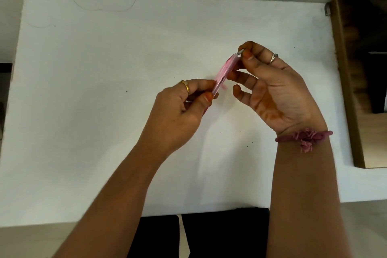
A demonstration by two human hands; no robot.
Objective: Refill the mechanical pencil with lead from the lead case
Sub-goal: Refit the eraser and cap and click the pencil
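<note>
Here the left hand [180, 109] grips the lower barrel of the pink mechanical pencil [222, 78], held above the middle of the white surface [104, 69]. The right hand [272, 88] pinches a small grey piece [240, 51] at its top end, apparently the cap or eraser. No lead case is visible; loading lead probably comes next.

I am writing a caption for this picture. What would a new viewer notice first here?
The eye goes first to the pink mechanical pencil, held slanted above the middle of the white table. The left hand grips its lower end, while the right hand pinches a small grey piece at its top. A frayed pink wristband on the right wrist also stands out.
</note>
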